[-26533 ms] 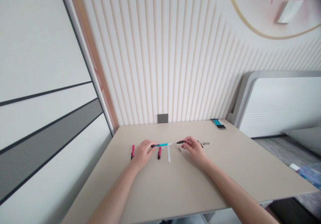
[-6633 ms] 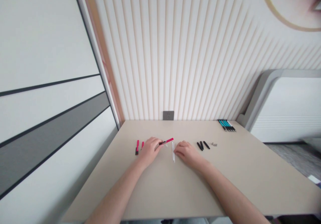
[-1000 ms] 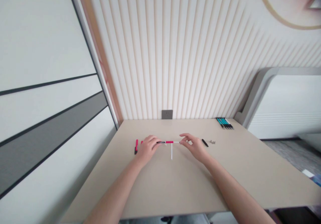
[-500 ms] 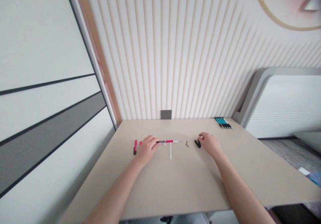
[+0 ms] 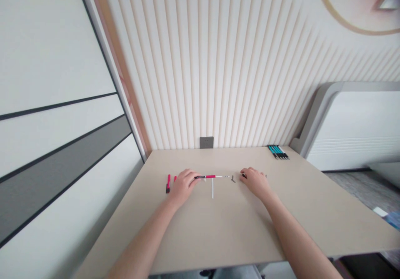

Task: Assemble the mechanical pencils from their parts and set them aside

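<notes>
My left hand (image 5: 184, 184) is closed around a pink and black pen barrel (image 5: 210, 176), held level, with a thin white refill (image 5: 223, 176) sticking out of its right end. My right hand (image 5: 253, 181) has its fingers curled on a small black pen part (image 5: 244, 175), most of it covered by the fingers. Between the hands lie small grey pieces (image 5: 233, 179), and white refills (image 5: 212, 189) rest just below the pen. Left of my left hand are a pink pen part (image 5: 169, 181) and a black pen part (image 5: 168, 188); another pink part (image 5: 175, 178) is partly hidden by the hand.
Several blue and black pens (image 5: 277, 152) lie in a row at the back right of the beige table (image 5: 231, 233). A dark wall socket (image 5: 206, 142) sits just above the table's back edge. A white cabinet (image 5: 62, 166) stands on the left, a bed's headboard (image 5: 350, 120) on the right.
My right hand has moved a little left and its fingers have come down on the black parts, now mostly covered. The left hand and its pen have stayed in place.
</notes>
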Motion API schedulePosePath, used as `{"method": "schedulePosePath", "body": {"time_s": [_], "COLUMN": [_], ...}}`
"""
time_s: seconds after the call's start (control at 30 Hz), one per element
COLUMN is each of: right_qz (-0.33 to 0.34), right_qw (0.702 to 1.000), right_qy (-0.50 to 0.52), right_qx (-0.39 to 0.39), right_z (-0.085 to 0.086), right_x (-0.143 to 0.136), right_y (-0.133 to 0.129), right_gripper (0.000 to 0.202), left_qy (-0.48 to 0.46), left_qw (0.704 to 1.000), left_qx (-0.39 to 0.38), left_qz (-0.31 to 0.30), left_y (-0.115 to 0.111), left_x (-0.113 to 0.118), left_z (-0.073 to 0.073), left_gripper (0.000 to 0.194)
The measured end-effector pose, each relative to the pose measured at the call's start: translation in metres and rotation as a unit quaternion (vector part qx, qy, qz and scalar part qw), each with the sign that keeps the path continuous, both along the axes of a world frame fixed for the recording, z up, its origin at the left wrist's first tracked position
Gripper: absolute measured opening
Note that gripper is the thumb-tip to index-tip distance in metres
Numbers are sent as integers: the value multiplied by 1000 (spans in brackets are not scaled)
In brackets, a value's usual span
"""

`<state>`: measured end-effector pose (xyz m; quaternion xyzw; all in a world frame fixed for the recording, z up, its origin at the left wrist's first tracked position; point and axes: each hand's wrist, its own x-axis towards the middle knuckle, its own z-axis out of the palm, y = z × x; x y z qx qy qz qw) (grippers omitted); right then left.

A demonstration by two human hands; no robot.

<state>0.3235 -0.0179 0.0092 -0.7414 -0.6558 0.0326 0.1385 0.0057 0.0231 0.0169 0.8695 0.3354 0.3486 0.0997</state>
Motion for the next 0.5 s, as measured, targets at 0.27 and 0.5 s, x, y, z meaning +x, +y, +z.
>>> {"method": "schedulePosePath", "body": {"time_s": [0.27, 0.5], "right_qz": [4, 38], "right_qw": [998, 897], "right_qy": [42, 416], "right_qx": [47, 146], "right_z": [0, 17], "right_x": [2, -7], "right_y": [3, 8], "right_gripper": [13, 33], "left_qy": [-3, -18], "left_qw": [1000, 999], "left_qx": [6, 19], "left_qz": [-4, 20], "left_y": [1, 2], "left_x": [0, -1], "left_z": [0, -2], "left_gripper": [15, 15]}}
